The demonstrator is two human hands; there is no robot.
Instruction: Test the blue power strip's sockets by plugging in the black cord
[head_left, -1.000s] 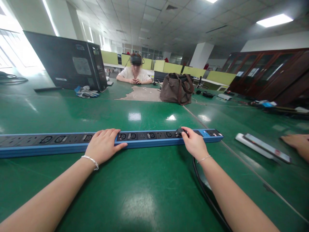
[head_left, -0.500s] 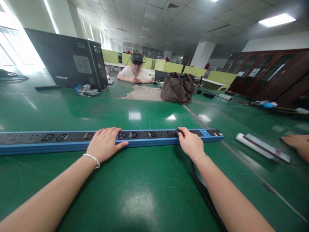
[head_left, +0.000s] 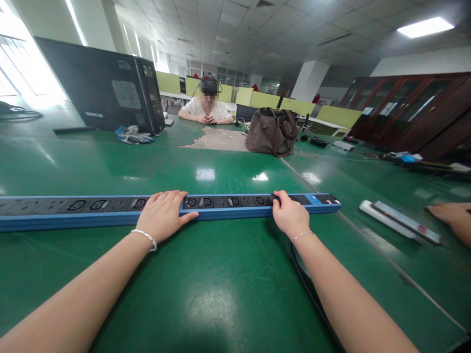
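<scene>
In the head view, a blue power distribution strip [head_left: 228, 214] lies lengthwise on the green table [head_left: 184, 299], reaching out past both sides of the 2 hands. The change is at the right hand [head_left: 278, 202]: 1.0 s ago the black plug [head_left: 272, 199] showed more of its body, tilted at the sockets; now it sits lower and further left, mostly covered by the fingers. This suggests it is lined up with, or pressed into, a socket, though the contact itself is hidden. The right hand is closed on the plug in a pinch, with a black cable [head_left: 307, 288] trailing from beneath it towards the near edge of the view.

The left hand [head_left: 162, 213] is partly open in a loose bracing hold, its fingers across the strip's top and its thumb along the near side. The strip therefore runs under both hands, with 6 outlets showing between them. The plug lies well apart from the left hand, near the strip's right end.
</scene>
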